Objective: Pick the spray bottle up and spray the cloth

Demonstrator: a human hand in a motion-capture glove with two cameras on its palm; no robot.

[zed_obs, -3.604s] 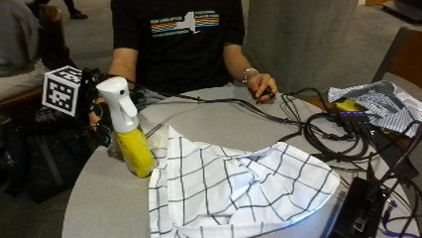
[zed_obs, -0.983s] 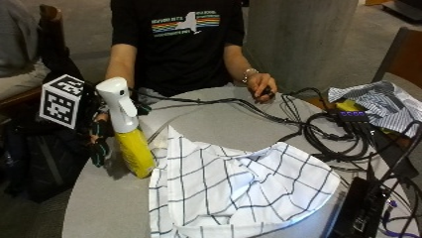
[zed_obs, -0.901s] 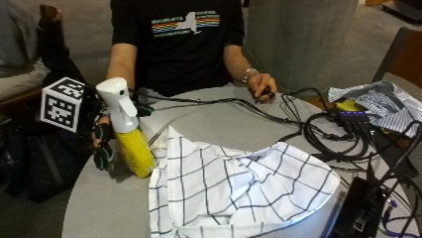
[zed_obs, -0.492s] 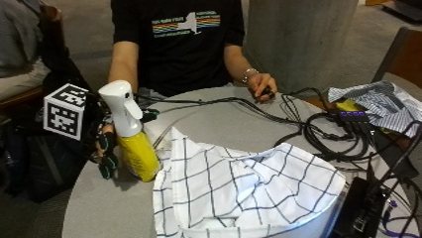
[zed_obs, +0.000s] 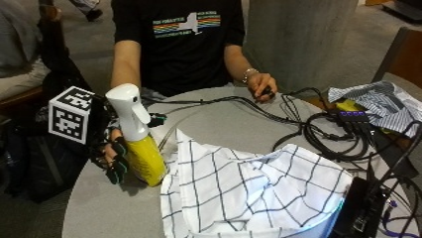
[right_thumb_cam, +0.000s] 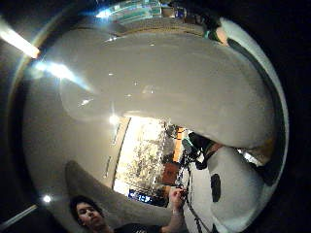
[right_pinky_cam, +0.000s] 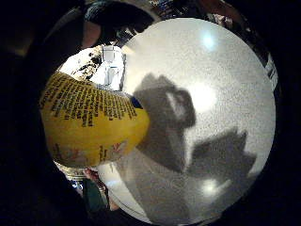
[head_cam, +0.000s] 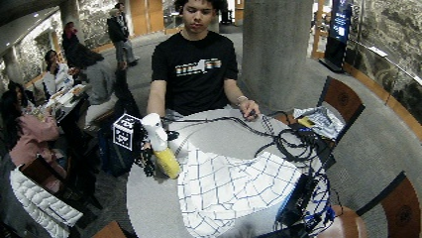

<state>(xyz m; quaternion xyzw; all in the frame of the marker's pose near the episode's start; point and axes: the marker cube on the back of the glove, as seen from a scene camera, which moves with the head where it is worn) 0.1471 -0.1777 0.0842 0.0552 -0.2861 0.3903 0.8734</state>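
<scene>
In the outside view a yellow spray bottle [zed_obs: 141, 153] with a white spray head [zed_obs: 129, 111] is at the table's left edge, leaning slightly. My gloved right hand [zed_obs: 116, 159] grips its yellow body from the left side. Its nozzle points toward the white cloth with a dark grid pattern [zed_obs: 257, 193], which lies crumpled beside the bottle's base. I cannot tell whether the base touches the table. The little finger side palm view is filled by the yellow bottle [right_pinky_cam: 89, 122] over the grey table [right_pinky_cam: 211, 84]. The white spray head [right_thumb_cam: 170, 87] looms in the thumb side view.
The person's bare left hand [zed_obs: 262, 87] rests on black cables [zed_obs: 316, 134] at the far side of the round table [zed_obs: 217, 119]. A striped cloth [zed_obs: 379, 101] lies at the right. A black device [zed_obs: 356, 208] sits at the front right. A dark bag [zed_obs: 39, 158] stands beside the table.
The gloved hand has shifted the bottle a little toward the table's front and the checked cloth, and the cloth's near edge has been nudged. The bare hand has stayed put.
</scene>
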